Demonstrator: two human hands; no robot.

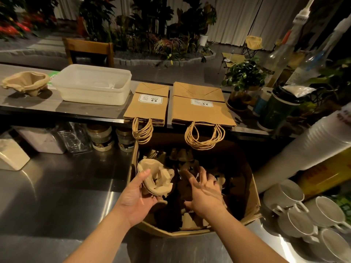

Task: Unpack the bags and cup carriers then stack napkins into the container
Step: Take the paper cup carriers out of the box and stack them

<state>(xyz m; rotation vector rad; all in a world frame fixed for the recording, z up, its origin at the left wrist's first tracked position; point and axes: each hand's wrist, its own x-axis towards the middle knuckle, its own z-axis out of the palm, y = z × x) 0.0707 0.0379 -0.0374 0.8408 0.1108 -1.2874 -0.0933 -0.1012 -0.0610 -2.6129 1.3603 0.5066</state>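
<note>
The left hand (pixel 139 194) grips a cup carrier (pixel 156 179) at the left edge of the cardboard box (pixel 252 196), while the right hand (pixel 204 192), fingers spread and grasping nothing, reaches onto more carriers lying directly beneath it.

Cup carrier (pixel 155 180) in left hand (pixel 135 196)

Views: we have one, head-worn, wide-angle.
Facing: forward and down over the steel bench (pixel 57 186).
Nearness: we see the cardboard box (pixel 252 202) close below; the raised shelf (pixel 38 105) just beyond.
Shared scene: not applicable, single view.
</note>
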